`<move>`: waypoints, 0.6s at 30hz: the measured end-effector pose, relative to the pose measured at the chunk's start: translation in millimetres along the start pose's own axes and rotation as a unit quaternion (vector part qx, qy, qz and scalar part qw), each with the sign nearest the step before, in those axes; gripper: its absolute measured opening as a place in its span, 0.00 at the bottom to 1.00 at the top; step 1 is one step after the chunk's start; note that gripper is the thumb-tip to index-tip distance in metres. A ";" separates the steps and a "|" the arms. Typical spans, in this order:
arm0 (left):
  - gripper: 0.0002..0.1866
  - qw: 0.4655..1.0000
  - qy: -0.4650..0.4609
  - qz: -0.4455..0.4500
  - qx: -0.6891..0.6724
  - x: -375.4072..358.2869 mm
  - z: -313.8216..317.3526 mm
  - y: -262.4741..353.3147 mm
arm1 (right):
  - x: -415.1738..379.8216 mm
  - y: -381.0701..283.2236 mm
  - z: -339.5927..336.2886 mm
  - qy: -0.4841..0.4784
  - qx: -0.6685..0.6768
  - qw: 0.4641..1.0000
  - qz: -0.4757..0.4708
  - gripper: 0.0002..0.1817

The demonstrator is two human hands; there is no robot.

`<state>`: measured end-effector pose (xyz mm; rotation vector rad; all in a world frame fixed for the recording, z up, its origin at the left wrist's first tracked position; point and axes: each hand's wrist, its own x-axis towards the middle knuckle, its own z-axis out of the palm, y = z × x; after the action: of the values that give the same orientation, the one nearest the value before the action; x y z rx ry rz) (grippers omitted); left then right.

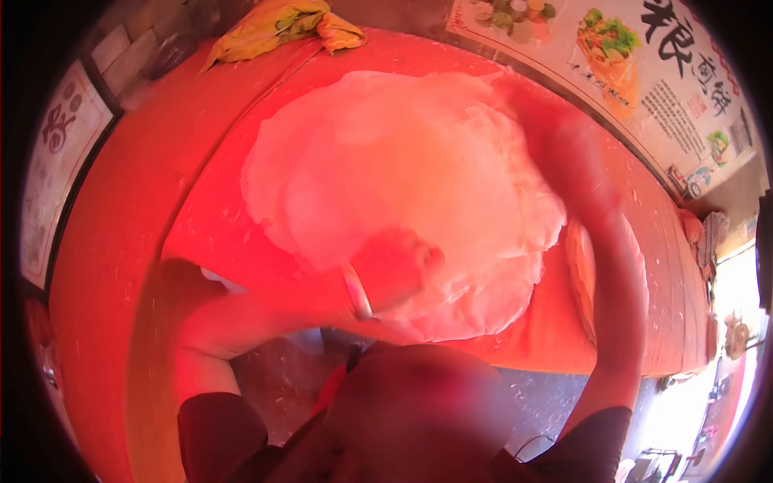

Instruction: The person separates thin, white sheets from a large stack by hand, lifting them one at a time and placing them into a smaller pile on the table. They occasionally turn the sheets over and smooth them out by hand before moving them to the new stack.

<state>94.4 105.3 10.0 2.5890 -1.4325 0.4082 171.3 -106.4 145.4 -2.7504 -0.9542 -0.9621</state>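
2 hands working 1 wide dough sheet (403, 185) spread over the red table (209, 233) — filling the centre. Left hand (394, 270) pressing at the sheet's 6 o'clock edge, fingers curled onto it, bangle (357, 291) on wrist. Right hand (535, 113) lying at 2 o'clock — blurred, grip unreadable. Yellow cloth (278, 24) lying at 11 o'clock.

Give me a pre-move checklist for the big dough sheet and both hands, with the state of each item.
1. Left hand in contact with the dough sheet: ok, it rests on the near part.
2. Right hand on the far edge: cannot tell, blurred.
3. Sheet whole, no tears: ok as far as visible.
4. Sheet fully on the red table: ok.
5. Yellow cloth apart from the sheet: ok.
6. Bracelet off the dough: cannot tell.
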 end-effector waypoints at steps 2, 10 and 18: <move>0.19 0.999 0.038 0.014 -0.001 -14.5 16.7 16.6 | -34.7 -32.6 48.2 -0.044 0.066 0.996 -0.046 0.16; 0.18 0.879 0.272 -0.289 -0.265 -110.0 9.5 -1.1 | -42.2 -65.1 43.4 -0.084 0.057 0.990 -0.095 0.22; 0.14 0.416 0.409 -0.442 -0.681 -158.1 10.5 -23.8 | -116.0 -124.7 83.5 -0.154 0.030 0.977 -0.145 0.25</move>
<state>36.3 242.4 -49.0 0.9662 0.2541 0.1049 73.1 -46.2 -5.3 -2.8108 -1.4389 -0.5254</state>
